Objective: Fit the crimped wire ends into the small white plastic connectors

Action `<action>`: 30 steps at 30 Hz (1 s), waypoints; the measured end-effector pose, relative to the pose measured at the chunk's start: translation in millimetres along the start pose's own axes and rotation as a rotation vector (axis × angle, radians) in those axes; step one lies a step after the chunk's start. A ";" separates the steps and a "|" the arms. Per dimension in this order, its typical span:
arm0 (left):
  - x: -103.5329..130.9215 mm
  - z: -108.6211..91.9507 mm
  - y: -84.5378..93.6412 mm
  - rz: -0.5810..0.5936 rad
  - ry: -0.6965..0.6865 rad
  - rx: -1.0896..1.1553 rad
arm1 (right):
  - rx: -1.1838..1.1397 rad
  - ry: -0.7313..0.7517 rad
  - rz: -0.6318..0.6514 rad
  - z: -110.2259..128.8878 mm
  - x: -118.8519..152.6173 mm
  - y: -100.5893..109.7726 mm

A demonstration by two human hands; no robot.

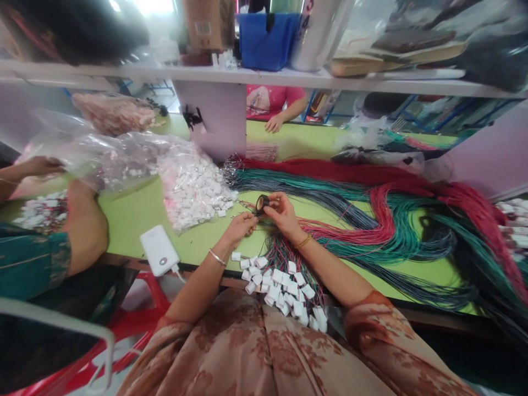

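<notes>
My right hand (284, 213) is closed round a roll of black tape (261, 204), held above the green table. Close beside it my left hand (240, 229) pinches thin wires (256, 218) just under the roll. A bundle of wires with white plastic connectors (284, 287) hangs over the table's front edge, below my hands. Long red wires (322, 168), green wires (406, 225) and dark grey wires (325, 199) lie to the right. Left of my hands sits a clear plastic bag of white connectors (193, 184).
A white power bank (159, 250) with a cable lies at the front edge. A shelf (165, 74) with a blue bin (269, 41) crosses above the table. One co-worker's arm (84, 220) is at the left; another person's hand (274, 122) rests across the table.
</notes>
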State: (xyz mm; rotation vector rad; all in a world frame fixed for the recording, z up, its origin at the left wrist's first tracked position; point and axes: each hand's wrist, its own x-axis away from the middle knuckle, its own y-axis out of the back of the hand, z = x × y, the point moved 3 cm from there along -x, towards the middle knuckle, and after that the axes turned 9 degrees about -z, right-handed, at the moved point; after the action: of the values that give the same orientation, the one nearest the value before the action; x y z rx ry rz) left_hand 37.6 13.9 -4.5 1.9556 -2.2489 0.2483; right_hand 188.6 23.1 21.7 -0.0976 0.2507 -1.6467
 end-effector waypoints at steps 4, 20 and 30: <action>5.8 -10.5 1.7 -0.115 -0.287 -0.315 | 0.138 0.127 0.058 7.0 3.6 3.2; 16.1 -19.6 0.3 -0.260 -0.623 -0.826 | 1.026 0.588 0.413 59.4 -8.9 10.4; 0.0 -5.6 5.0 -0.126 -0.074 -0.018 | 0.807 0.313 0.400 18.5 42.6 -4.1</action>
State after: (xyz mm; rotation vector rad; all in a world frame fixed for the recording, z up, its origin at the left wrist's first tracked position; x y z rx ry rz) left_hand 32.7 15.8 0.9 2.1201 -2.1526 0.1429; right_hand 184.5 -20.8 36.9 0.7770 -0.1665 -1.2515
